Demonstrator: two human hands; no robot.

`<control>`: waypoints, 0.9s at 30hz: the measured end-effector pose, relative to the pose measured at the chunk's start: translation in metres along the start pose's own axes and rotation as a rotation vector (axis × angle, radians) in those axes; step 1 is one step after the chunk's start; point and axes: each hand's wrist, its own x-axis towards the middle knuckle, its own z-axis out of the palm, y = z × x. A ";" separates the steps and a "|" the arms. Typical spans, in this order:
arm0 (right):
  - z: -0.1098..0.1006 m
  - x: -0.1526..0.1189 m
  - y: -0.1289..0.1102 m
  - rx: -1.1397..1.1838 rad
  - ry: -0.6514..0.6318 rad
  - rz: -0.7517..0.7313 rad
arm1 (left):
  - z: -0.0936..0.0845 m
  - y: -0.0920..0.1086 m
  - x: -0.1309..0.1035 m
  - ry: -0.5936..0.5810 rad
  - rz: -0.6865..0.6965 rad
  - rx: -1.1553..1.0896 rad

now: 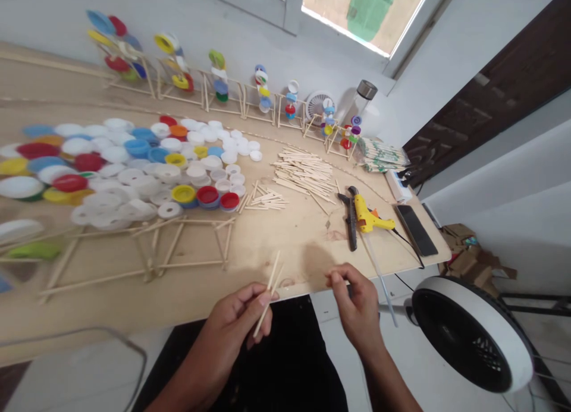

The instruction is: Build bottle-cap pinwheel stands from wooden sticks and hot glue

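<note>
My left hand (243,317) pinches two thin wooden sticks (275,270) that cross each other at the table's front edge. To its right, my right hand (354,302) is closed, thumb against fingertips; whatever it may hold is too small to name. Beyond the hands lie a large pile of sticks (303,171) and a smaller pile of short sticks (267,199). A yellow glue gun (370,216) rests beside black pliers (351,222) at the right. Stick frames (191,266) stand left of my left hand.
Many coloured bottle caps (134,174) cover the left of the table (250,239). Along the wall stand several stick frames with caps (220,82), a small fan (317,104) and a bottle (361,100). A phone (416,230) lies at right; a large fan (473,335) stands below.
</note>
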 end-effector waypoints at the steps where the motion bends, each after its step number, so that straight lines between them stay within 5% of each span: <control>1: -0.010 -0.010 0.008 -0.048 -0.002 0.023 | 0.000 0.001 0.001 0.004 -0.003 -0.006; 7: -0.052 -0.076 0.084 -0.495 -0.046 0.179 | 0.002 0.004 0.006 -0.012 -0.036 -0.030; 10: -0.056 -0.090 0.100 -0.559 -0.126 0.197 | 0.004 0.005 0.007 0.004 -0.037 -0.029; 20: 0.005 -0.020 0.001 0.090 -0.281 0.004 | 0.006 0.008 0.003 0.009 -0.045 0.004; 27: 0.051 -0.003 -0.013 0.387 -0.251 0.227 | 0.003 0.007 0.005 -0.038 -0.034 0.044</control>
